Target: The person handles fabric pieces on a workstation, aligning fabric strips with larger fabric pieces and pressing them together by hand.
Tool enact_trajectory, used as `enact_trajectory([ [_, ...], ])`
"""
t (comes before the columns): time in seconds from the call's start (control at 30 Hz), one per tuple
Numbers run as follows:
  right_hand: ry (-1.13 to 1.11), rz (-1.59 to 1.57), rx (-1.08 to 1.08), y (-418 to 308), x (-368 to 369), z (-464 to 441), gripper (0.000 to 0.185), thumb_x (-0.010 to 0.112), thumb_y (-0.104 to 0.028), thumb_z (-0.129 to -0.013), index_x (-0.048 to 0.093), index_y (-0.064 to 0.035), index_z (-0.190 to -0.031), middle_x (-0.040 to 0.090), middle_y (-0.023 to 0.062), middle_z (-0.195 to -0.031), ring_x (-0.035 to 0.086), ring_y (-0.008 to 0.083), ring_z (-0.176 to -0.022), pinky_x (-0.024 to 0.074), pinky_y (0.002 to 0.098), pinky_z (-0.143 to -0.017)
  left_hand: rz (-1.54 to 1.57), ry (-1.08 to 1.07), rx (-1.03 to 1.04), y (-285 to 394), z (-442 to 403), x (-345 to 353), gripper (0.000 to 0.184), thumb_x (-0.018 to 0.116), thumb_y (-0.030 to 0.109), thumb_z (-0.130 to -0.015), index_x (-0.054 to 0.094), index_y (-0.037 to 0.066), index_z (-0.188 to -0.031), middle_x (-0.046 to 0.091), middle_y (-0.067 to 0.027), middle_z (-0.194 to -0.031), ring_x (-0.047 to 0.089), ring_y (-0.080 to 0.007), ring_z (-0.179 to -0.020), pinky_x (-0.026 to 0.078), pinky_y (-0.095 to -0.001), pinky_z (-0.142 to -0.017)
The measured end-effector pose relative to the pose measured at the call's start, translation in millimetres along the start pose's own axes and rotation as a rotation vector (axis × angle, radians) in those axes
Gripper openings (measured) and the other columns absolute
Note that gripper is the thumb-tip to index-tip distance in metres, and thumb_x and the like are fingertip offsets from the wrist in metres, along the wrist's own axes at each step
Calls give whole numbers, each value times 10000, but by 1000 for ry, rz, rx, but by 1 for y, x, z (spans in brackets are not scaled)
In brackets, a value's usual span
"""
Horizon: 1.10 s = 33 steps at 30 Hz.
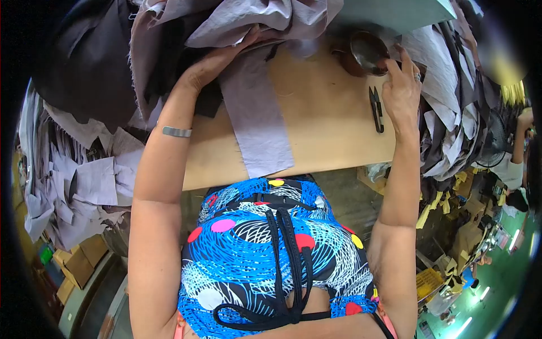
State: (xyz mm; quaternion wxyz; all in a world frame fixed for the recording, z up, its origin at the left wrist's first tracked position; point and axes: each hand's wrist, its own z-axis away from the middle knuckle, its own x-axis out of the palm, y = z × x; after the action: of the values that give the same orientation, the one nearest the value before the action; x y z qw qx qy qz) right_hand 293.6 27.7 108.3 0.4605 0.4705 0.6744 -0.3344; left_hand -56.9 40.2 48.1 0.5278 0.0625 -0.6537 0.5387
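My left hand (217, 61) reaches into a heap of greyish-mauve fabric (243, 25) at the top of the head view. Its fingers are closed on the cloth edge, partly hidden by the folds. A narrow mauve fabric strip (257, 113) hangs down over the table from beside that hand. On the right, my right hand (402, 79), with a ring on it, has its fingers apart. One fingertip touches the rim of a glossy brown round part (368, 52), whose exact kind I cannot make out. Black thread snips (376, 110) lie just below and left of this hand.
A tan table (333, 130) spans the front. A pale green machine body (395, 14) stands at top right. Cut fabric piles rise at left (84, 175) and right (437, 85). Farther right are a fan (492, 135), a yellow crate (429, 282) and other people.
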Motion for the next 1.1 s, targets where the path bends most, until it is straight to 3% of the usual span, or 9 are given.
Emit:
enact_trajectory([
  [0.07,23,44,-29,-8,-7,6,235,548,-17,-677,652,-115,-864,495,99,-1244,468,319,-1137,405,465,-875,-92,17,145,-12,3,2,602,314,420,-959,153,76,-1427,136,-90,-1494,121,-244,-1366,140,-432,-1115],
  [0.13,51,-58,-89,-27,-10,8,214,555,-13,-668,650,-109,-834,542,90,-1164,495,314,-1073,393,445,-888,394,23,-334,26,-2,-18,600,355,469,-937,285,73,-1383,245,-88,-1457,199,-230,-1338,161,-390,-1103],
  [0.2,28,-160,-136,-52,-2,13,205,560,-19,-669,651,-107,-830,553,86,-1140,501,309,-1055,386,434,-898,679,81,-547,35,-3,-21,600,408,499,-912,397,66,-1327,352,-86,-1404,282,-216,-1295,193,-351,-1084],
  [0.3,-80,-517,-161,-97,30,14,207,577,-31,-666,646,-99,-849,571,94,-1076,505,304,-1035,382,409,-892,1167,88,-515,31,-3,-13,576,499,489,-866,504,47,-1236,479,-96,-1299,397,-213,-1207,261,-318,-1036],
  [0.43,-216,-1134,60,-130,68,8,208,617,-63,-684,623,-98,-890,570,108,-1016,501,316,-1031,390,408,-871,2748,-475,-485,-21,-1,-11,523,602,407,-797,562,19,-1145,567,-145,-1168,504,-259,-1092,360,-329,-949],
  [0.47,-177,-1055,16,-132,72,7,224,625,-74,-687,617,-101,-910,567,108,-1018,499,316,-1035,390,413,-870,3129,-665,-430,-27,-1,-10,510,628,386,-779,576,12,-1122,589,-157,-1136,531,-270,-1064,385,-331,-928],
  [0.7,-131,-715,-135,-137,80,7,357,655,-112,-681,575,-115,-1029,548,97,-1060,486,306,-1066,386,447,-870,3128,-619,-258,-27,-2,-7,315,531,248,-844,607,37,-1065,625,-163,-1037,581,-276,-960,426,-352,-858],
  [0.8,-181,-671,-164,-135,79,2,385,655,-130,-683,574,-116,-1060,548,94,-1077,484,308,-1077,381,455,-882,3136,-677,-421,-27,-2,-14,309,526,241,-842,606,31,-1055,620,-170,-1044,578,-285,-966,424,-357,-859],
  [1.1,-230,-586,-206,-133,78,3,386,596,-105,-713,607,-143,-1097,513,66,-1152,493,276,-1087,371,439,-909,3053,-649,-241,-26,-3,-7,336,495,207,-843,567,10,-1106,593,-185,-1105,557,-310,-1018,407,-374,-896],
])
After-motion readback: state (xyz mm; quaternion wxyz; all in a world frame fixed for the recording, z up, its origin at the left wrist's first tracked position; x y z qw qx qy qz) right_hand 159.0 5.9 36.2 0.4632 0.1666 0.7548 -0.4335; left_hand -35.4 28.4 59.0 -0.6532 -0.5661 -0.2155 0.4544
